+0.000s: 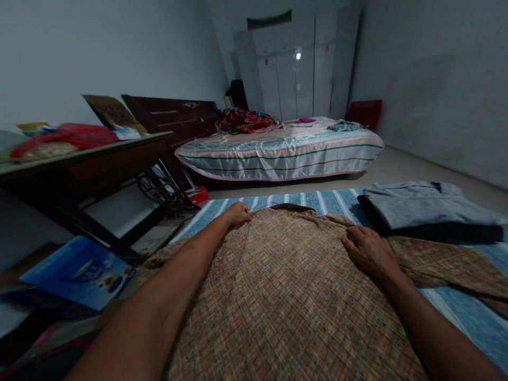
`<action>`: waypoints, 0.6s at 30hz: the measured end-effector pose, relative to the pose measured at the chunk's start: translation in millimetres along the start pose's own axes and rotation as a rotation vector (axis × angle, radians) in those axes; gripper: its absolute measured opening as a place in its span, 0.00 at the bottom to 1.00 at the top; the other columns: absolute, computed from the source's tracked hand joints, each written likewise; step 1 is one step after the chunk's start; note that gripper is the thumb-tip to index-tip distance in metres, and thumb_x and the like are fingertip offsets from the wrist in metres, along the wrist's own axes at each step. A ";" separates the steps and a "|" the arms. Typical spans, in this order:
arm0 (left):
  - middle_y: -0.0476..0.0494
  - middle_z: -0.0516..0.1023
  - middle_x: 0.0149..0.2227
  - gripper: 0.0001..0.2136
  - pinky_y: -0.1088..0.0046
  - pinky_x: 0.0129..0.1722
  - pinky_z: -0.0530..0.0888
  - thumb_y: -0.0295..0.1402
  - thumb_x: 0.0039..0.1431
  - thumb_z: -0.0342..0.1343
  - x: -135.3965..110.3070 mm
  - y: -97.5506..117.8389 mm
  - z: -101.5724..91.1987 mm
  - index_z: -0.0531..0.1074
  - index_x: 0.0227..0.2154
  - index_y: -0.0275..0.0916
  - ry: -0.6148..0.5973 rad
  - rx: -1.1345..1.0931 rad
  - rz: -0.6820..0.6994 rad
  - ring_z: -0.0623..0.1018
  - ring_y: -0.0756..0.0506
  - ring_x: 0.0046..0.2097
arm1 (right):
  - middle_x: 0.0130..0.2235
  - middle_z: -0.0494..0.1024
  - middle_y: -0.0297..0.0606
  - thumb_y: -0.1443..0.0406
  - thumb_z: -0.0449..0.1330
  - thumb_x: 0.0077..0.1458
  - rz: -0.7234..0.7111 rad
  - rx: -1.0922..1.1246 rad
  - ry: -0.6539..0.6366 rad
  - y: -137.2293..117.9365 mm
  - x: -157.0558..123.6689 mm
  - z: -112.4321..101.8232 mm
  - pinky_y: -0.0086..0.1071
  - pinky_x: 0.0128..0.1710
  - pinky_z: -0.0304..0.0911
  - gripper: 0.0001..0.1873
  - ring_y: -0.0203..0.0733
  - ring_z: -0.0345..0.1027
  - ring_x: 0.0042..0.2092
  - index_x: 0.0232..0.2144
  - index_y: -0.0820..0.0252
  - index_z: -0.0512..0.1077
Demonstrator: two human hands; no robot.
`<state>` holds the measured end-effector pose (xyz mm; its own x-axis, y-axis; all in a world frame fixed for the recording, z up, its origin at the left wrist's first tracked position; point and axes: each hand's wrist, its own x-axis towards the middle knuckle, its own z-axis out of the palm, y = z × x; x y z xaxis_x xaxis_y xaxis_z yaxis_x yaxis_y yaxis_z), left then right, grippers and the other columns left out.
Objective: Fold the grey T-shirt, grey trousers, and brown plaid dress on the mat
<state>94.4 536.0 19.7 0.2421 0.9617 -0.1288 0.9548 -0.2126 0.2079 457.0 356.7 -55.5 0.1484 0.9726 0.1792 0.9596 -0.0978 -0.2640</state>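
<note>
Brown checked shirt (301,286) lies spread out, filling the lower middle of the frame, collar (296,208) at its far edge near the centre. Blue striped sheet (333,201) beneath it.

Left hand (238,213): just left of centre, at the shirt's shoulder corner on that side. Fingers curled in tight, a narrow pinch on the fabric edge; the body of the shirt runs from the fingertips toward the bottom of the frame.

Right hand (369,250): right of centre, at the opposite shoulder. Fingers bent, tips touching the cloth from above, shirt body to the left of them. Thumb hidden; cannot tell whether fabric is gripped or only pressed. One sleeve (448,264) extends from beside this hand toward the right edge of the frame. Collar sits between the two hands, touched by neither.

Beyond the right hand, at the right: folded grey garment (428,203) on top of a black one (444,233).

Upper middle: bed (278,156) under a striped satin cover. Left side: desk (119,156) bearing a red bag (85,136); blue box (83,272) lower down.
</note>
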 end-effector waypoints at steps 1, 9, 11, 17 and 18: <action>0.50 0.71 0.21 0.07 0.75 0.28 0.65 0.34 0.45 0.60 -1.1 0.4 -0.3 0.70 0.19 0.37 0.019 0.047 0.005 0.73 0.48 0.28 | 0.47 0.74 0.42 0.55 0.46 0.63 0.000 -0.002 0.001 0.0 -0.1 0.0 0.39 0.44 0.56 0.16 0.48 0.65 0.50 0.39 0.55 0.70; 0.36 0.80 0.39 0.12 0.69 0.40 0.69 0.40 0.55 0.53 -15.8 -0.3 0.9 0.77 0.30 0.37 0.014 0.361 0.005 0.77 0.39 0.43 | 0.48 0.74 0.41 0.55 0.48 0.62 0.000 0.008 0.020 0.2 0.2 0.1 0.39 0.44 0.56 0.15 0.48 0.65 0.51 0.41 0.55 0.70; 0.36 0.80 0.40 0.13 0.69 0.41 0.70 0.41 0.57 0.52 -19.0 -3.0 -3.7 0.77 0.31 0.38 0.008 0.407 -0.005 0.77 0.39 0.44 | 0.48 0.74 0.41 0.55 0.49 0.62 0.005 0.006 0.017 0.1 1.1 0.4 0.39 0.44 0.56 0.15 0.48 0.65 0.51 0.42 0.55 0.70; 0.32 0.79 0.42 0.10 0.66 0.43 0.71 0.33 0.55 0.54 -26.9 12.6 -9.4 0.77 0.36 0.35 0.097 0.500 -0.062 0.76 0.36 0.47 | 0.47 0.74 0.40 0.56 0.49 0.63 0.011 0.011 0.014 -2.2 1.1 -1.5 0.38 0.44 0.55 0.14 0.47 0.65 0.50 0.41 0.55 0.70; 0.31 0.78 0.43 0.11 0.65 0.45 0.71 0.32 0.56 0.53 -27.2 21.5 -6.0 0.76 0.37 0.34 0.123 0.503 -0.040 0.75 0.35 0.48 | 0.47 0.74 0.40 0.56 0.49 0.63 0.009 0.012 0.017 -2.8 0.7 -2.0 0.38 0.44 0.55 0.14 0.47 0.65 0.51 0.41 0.55 0.70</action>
<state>107.2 506.3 33.5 0.2103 0.9776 -0.0057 0.9351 -0.2028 -0.2907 454.9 357.2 -52.7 0.1614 0.9678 0.1932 0.9553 -0.1041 -0.2767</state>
